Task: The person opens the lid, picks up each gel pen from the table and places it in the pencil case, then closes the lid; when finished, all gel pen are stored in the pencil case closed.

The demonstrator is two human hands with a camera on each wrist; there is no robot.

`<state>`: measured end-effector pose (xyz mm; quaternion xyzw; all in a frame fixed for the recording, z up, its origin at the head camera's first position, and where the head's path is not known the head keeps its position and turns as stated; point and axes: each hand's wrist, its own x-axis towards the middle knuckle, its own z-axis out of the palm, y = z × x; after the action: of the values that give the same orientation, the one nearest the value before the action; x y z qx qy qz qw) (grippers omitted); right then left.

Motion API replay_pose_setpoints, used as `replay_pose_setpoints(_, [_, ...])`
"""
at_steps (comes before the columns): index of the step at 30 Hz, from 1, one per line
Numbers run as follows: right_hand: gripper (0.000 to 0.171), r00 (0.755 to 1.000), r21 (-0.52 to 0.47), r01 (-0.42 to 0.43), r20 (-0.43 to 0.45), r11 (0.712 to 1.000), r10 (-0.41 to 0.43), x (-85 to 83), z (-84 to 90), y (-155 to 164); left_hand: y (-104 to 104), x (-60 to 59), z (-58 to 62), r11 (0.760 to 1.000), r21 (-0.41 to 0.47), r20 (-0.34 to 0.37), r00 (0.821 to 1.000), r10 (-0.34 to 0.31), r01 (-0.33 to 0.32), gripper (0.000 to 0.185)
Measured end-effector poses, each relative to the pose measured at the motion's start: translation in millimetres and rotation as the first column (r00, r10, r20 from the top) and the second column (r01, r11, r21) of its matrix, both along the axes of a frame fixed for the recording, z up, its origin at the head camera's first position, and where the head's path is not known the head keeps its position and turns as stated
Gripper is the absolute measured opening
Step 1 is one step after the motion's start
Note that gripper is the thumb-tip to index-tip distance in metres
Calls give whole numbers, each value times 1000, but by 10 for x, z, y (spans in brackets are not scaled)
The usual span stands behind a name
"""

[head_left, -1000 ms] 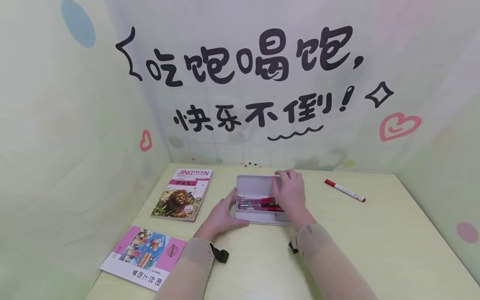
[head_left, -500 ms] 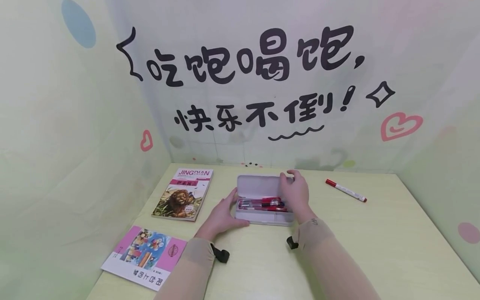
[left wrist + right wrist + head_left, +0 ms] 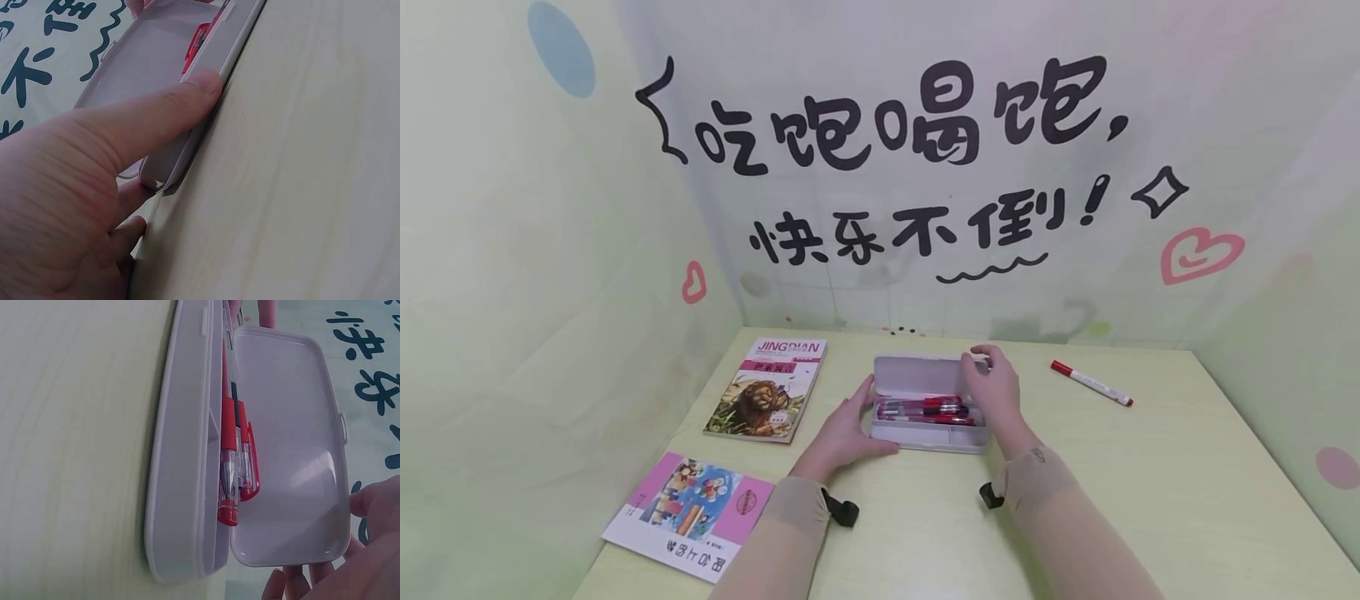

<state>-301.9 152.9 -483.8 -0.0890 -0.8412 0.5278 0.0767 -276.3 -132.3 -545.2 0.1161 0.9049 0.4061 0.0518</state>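
Observation:
A pale plastic pencil case [image 3: 912, 432] stands on the table with its lid [image 3: 913, 377] raised at the back. Several red-capped pens [image 3: 925, 408] lie in its rear compartment; the right wrist view shows their red caps [image 3: 229, 425] close up. My left hand [image 3: 844, 433] grips the case's left end, and in the left wrist view its thumb [image 3: 169, 109] lies over the front rim. With the right hand [image 3: 996, 392] I hold the lid's right corner, thumb at the edge and fingers [image 3: 297, 582] behind it.
A red and white marker [image 3: 1092, 383] lies to the right of the case. To the left are a book with a lion cover [image 3: 765, 387] and a pink and white book [image 3: 700, 508]. A printed cloth wall [image 3: 925, 308] rises behind the table.
My right hand has shifted right along the lid to its corner, uncovering more of the pens. The left hand has stayed on the case's left end.

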Motion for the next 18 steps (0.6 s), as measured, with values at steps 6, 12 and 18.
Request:
replay_pose_setpoints(6, [45,997,10,-74,-27,997,74,160,21,69,3,15,20,1000,8,-1,1000,-7,7,147])
replay_pose_setpoints(12, [35,984,115,-164,-53,980,171,337,24,165,-5,38,55,1000,7,23,1000,18,-18,135])
replay_pose_setpoints(18, [28,951,264,-283,-48,922,305,496,24,270,-57,41,32,998,62,15,1000,-6,5,106])
